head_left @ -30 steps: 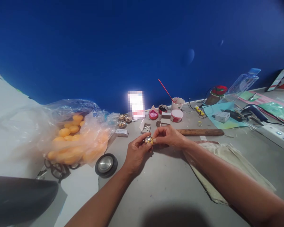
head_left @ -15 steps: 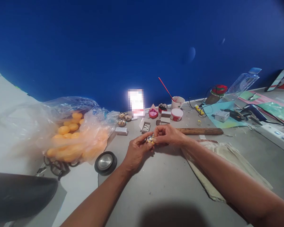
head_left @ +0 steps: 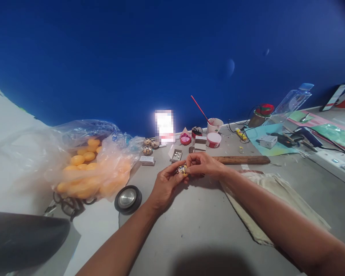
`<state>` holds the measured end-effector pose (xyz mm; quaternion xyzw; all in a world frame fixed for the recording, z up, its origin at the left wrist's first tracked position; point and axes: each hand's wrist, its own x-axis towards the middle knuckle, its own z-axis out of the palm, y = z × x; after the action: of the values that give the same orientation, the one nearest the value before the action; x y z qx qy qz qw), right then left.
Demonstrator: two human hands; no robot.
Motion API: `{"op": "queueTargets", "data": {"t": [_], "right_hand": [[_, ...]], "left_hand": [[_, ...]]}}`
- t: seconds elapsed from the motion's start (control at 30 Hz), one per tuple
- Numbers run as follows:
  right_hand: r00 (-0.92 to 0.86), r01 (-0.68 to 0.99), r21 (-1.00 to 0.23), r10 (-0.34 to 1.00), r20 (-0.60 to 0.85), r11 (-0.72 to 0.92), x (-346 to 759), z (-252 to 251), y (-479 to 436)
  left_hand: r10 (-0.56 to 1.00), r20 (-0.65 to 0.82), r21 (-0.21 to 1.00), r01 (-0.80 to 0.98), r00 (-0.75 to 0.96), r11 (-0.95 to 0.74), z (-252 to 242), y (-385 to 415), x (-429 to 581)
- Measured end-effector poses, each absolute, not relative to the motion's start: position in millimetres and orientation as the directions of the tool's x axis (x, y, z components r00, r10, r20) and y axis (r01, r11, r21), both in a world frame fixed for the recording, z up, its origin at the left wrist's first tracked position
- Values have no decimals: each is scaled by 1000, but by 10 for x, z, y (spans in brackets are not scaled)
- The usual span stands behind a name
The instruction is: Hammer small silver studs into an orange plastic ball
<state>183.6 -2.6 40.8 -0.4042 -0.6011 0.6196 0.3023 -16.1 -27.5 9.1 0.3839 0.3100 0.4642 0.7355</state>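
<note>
A small yellow ball studded with shiny metal pieces (head_left: 182, 170) is held between the thumb and fingers of my left hand (head_left: 167, 184). The fingers of my right hand (head_left: 204, 165) are pinched together against the ball's right side; whatever they may hold is too small to make out. Just beyond my hands lies an open little box (head_left: 176, 154) with several shiny pieces inside. Farther back to the left, several similar studded balls (head_left: 147, 150) sit together by the wall.
A clear plastic bag of orange balls (head_left: 86, 156) lies at left, near a round black-rimmed metal lid (head_left: 128, 199). A wooden stick (head_left: 244, 160) and a cream cloth (head_left: 273, 199) are at right. Behind stand a paper cup (head_left: 215, 125) and a pink tub (head_left: 213, 139).
The studded ball has turned slightly between my fingers, showing its studs at another angle. Both hands stay in nearly the same place; the view has shifted a little.
</note>
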Motion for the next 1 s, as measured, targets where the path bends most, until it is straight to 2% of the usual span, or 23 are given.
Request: {"op": "queueTargets", "data": {"t": [0.13,0.37,0.63,0.83,1.0], "right_hand": [[-559,62,-994,822,-109,-89,1862,383,-1],[-579,185,-983,809,-100,10,1829,339,17],[-446,411,-899,893,-54,151,1730,406,-78],[-433,410,-900,900,-51,147,1723,417,-77],[-460,410,-894,887,-30,183,1734,350,-57]], "left_hand": [[930,-156,820,-482,334,310,99,-265,-154],[934,-214,822,-465,285,330,92,-228,-137],[944,-174,869,-407,280,281,88,-227,-125],[949,-128,865,-436,287,248,53,-211,-146],[951,-135,904,-360,276,233,95,-223,-135]]}}
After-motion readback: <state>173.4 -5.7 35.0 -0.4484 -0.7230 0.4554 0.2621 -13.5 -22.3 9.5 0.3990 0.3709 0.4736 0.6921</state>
